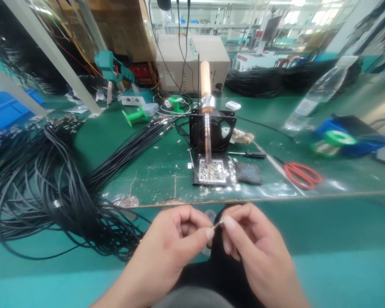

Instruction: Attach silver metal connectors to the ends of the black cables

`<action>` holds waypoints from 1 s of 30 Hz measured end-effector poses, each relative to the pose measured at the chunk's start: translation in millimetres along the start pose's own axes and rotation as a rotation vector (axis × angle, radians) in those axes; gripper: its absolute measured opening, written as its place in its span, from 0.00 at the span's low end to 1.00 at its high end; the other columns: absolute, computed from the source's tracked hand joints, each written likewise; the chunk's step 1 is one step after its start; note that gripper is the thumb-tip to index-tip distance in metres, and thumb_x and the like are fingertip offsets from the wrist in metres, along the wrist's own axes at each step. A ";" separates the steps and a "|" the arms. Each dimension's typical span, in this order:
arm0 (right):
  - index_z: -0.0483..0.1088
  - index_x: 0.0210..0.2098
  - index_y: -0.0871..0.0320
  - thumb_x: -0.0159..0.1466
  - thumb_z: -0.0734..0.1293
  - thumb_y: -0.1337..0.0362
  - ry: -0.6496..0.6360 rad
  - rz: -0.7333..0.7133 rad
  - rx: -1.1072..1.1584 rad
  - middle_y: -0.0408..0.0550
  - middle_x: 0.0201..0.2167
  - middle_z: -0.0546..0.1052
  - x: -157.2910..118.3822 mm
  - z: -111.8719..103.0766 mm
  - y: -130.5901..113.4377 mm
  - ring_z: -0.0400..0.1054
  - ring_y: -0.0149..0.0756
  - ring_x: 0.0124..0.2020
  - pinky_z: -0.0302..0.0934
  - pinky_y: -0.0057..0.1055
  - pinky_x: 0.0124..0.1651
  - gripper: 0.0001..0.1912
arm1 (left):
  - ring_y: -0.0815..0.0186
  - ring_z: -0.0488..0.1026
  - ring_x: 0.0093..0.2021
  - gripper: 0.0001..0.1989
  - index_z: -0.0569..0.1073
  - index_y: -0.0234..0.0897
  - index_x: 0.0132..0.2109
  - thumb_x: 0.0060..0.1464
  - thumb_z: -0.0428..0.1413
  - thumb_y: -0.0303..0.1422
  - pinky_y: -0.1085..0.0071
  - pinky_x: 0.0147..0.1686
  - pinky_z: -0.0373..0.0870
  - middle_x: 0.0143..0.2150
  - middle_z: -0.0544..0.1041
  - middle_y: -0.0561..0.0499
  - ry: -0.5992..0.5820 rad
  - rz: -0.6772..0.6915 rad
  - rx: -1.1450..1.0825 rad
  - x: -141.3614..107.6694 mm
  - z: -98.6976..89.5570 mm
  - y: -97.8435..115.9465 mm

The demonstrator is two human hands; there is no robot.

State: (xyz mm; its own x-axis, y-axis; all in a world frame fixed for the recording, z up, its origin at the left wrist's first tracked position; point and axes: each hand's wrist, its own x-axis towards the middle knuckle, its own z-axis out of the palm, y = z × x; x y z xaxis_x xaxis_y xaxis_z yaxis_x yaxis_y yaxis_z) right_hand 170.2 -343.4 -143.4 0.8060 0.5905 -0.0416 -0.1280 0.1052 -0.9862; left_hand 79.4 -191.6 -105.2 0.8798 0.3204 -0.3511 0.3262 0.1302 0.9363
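Observation:
My left hand (176,244) and my right hand (254,248) meet just in front of the bench edge, each with thumb and fingers pinched. Between the fingertips is a small thin metal piece (217,225), light and shiny; most of it is covered, so its kind cannot be made out. Straight ahead a soldering iron (206,90) with a wooden handle stands tip down over a small tray (200,175) of metal scraps. A black fan (195,132) is right behind the tip. Left of my left hand, a thick bundle of black cables (73,171) hangs over the edge.
Red-handled scissors (303,174), a screwdriver (254,155) and a dark pad (248,173) lie right of the tray. Farther right are a plastic bottle (320,94) and a solder spool (335,143). Green spools (136,115) and a beige box (192,64) stand at the back.

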 end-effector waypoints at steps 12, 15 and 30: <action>0.71 0.34 0.55 0.70 0.70 0.54 0.005 -0.024 -0.015 0.39 0.23 0.72 -3.5 -0.2 1.1 0.65 0.25 0.21 0.59 0.21 0.24 0.13 | 0.67 0.73 0.35 0.06 0.79 0.38 0.37 0.59 0.63 0.35 0.73 0.36 0.69 0.36 0.81 0.52 0.040 0.010 0.053 0.4 4.3 -1.6; 0.73 0.34 0.55 0.68 0.70 0.51 0.124 -0.076 -0.314 0.42 0.24 0.75 4.1 -24.8 -12.1 0.70 0.31 0.24 0.64 0.25 0.26 0.14 | 0.66 0.75 0.38 0.07 0.80 0.38 0.37 0.60 0.63 0.37 0.72 0.39 0.70 0.39 0.82 0.51 0.038 0.001 0.106 -0.3 2.2 0.4; 0.80 0.26 0.59 0.53 0.74 0.73 0.107 -0.088 -1.354 0.52 0.23 0.82 128.7 -193.3 -69.4 0.71 0.36 0.19 0.58 0.33 0.25 0.03 | 0.62 0.75 0.43 0.13 0.78 0.40 0.39 0.68 0.54 0.41 0.70 0.46 0.67 0.40 0.80 0.52 -0.040 0.064 0.303 -5.4 -7.4 -1.2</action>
State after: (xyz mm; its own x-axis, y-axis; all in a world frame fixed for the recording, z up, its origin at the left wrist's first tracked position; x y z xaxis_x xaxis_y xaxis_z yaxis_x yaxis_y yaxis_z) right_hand 394.5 -429.4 -111.3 0.8304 0.5517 0.0781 0.5384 -0.7586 -0.3670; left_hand 71.7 -186.6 -104.5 0.9129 0.2806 -0.2964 0.3526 -0.1762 0.9190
